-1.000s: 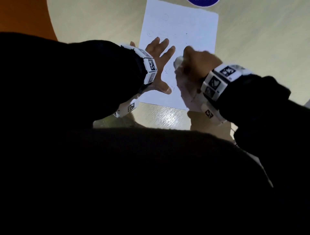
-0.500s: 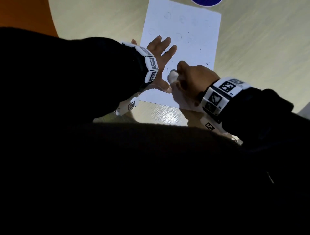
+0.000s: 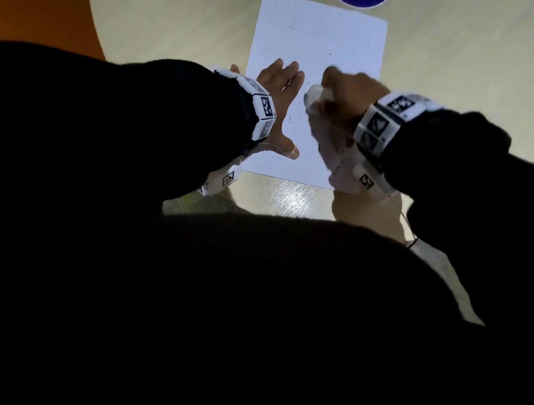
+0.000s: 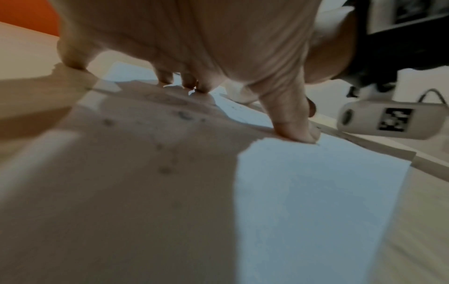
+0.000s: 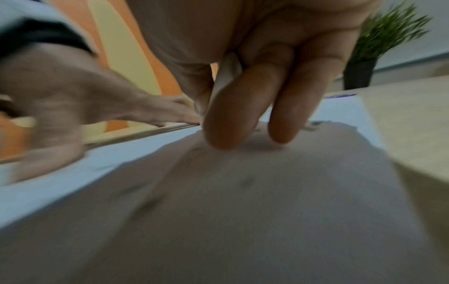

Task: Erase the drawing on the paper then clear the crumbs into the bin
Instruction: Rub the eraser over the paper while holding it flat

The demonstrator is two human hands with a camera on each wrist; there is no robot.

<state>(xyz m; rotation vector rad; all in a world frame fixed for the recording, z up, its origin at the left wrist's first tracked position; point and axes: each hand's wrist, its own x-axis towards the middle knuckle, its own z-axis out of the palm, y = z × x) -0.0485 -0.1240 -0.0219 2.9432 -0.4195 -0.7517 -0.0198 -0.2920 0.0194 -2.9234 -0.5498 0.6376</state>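
Observation:
A white sheet of paper (image 3: 318, 43) lies on the pale wooden table (image 3: 173, 29), with faint pencil circles near its far left part and dark eraser crumbs (image 3: 290, 120) scattered between my hands. My left hand (image 3: 281, 95) lies flat on the paper's left side with fingers spread, thumb (image 4: 295, 123) pressing down. My right hand (image 3: 344, 89) grips a white eraser (image 3: 315, 95), seen pinched between thumb and fingers in the right wrist view (image 5: 226, 76), its tip against the paper (image 5: 97, 163).
A dark blue round object (image 3: 361, 2) peeks in at the top edge beyond the paper. An orange area (image 3: 43, 23) borders the table at far left. A potted green plant (image 5: 379, 48) stands past the table. My dark sleeves and torso fill the lower head view.
My right hand with the eraser slid toward me and left, then moved back away and right across the paper. The left hand stayed flat in place.

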